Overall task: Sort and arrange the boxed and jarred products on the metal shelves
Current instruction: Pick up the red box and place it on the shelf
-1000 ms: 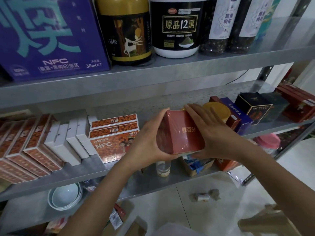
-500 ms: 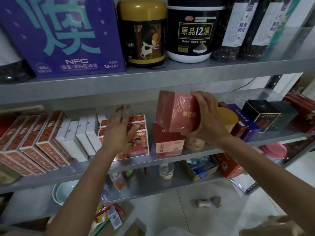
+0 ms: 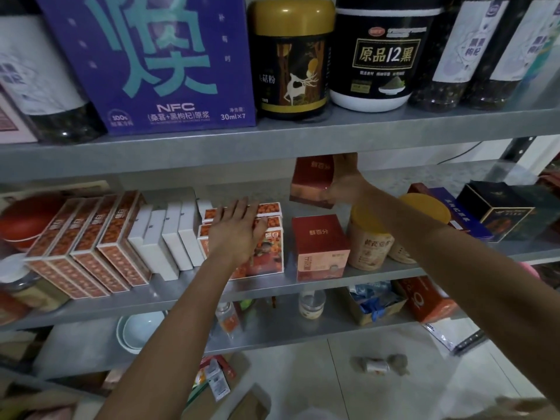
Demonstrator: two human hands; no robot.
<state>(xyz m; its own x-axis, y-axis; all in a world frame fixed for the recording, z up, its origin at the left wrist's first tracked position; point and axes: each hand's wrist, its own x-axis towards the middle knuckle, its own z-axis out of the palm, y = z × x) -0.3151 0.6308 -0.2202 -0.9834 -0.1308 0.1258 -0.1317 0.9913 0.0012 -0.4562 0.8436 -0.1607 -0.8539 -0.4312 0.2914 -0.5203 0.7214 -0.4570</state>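
Note:
My right hand grips a red box deep in the middle shelf, lifted above a second, matching red box that stands on the shelf. My left hand lies flat with straight fingers on top of a stack of orange-patterned boxes just left of the standing red box. Two yellow-lidded jars stand right of the red box, partly behind my right forearm.
White boxes and a row of leaning orange boxes fill the shelf's left. Dark blue and black boxes sit at right. The upper shelf holds a purple box and jars. Bowls and bottles are below.
My left hand let go of the red box and moved left onto the orange boxes. My right hand alone carried the red box up and back into the shelf.

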